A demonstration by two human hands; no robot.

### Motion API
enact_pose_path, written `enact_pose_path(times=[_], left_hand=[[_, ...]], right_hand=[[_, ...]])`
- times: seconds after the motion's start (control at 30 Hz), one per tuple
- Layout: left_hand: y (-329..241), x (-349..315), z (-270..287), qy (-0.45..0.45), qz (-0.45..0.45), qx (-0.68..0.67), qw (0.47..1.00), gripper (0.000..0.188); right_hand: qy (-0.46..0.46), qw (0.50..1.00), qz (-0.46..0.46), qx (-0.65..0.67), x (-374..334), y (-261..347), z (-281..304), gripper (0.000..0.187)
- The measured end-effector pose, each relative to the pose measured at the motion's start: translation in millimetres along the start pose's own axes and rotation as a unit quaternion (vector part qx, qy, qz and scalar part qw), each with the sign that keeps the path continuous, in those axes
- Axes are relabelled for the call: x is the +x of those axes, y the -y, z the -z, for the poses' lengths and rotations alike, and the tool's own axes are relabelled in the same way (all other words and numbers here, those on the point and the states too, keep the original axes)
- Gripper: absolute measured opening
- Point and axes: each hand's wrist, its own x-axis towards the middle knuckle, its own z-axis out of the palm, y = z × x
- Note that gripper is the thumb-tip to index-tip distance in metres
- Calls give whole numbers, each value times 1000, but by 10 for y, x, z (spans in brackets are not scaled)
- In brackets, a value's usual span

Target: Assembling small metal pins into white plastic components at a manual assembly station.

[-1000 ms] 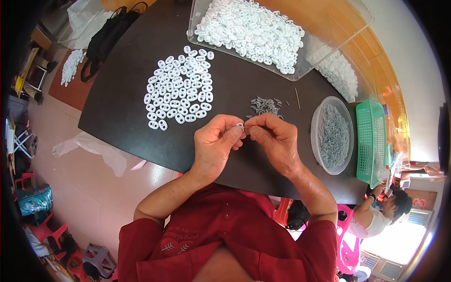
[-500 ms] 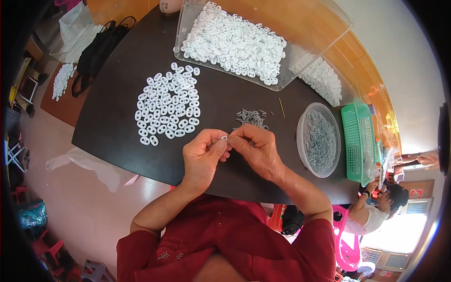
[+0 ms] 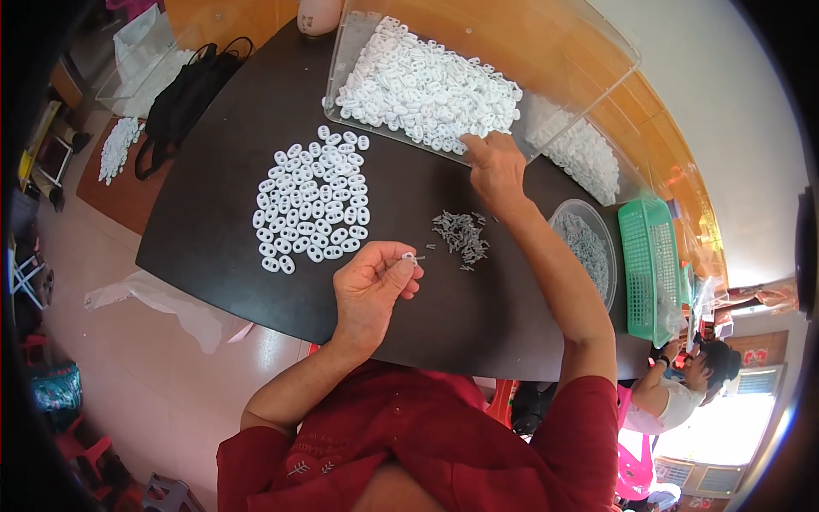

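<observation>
Thumb and fingers of my left hand pinch a small white oval piece with two holes above the near part of the table. A thin grey pin sticks out of its right side. My right hand reaches over the near edge of the clear plastic bin. Its bent fingertips are at the heap of white two-hole pieces, partly hidden among them, so any grip is unclear. On the dark table, a loose pile of grey pins lies between my hands.
Many white two-hole pieces spread over the table's left part. A round tub of grey pins and a green basket stand at the right. A pink rounded object sits at the back. Another person is at the far right.
My right hand has left my left hand and moved forward to the bin of white pieces. My left hand stays in place, still holding the white piece.
</observation>
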Motion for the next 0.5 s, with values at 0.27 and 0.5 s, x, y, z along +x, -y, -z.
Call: enact_pose_path(times=[0.27,0.5], left_hand=[[40,3,-18,11,11,-4,1000,12],[9,2,0,1,0,1,1000,12]], right_hand=[[23,998,58,-13,-14,-37,-43,11],[26,996,50,76,-82,119,109,23]])
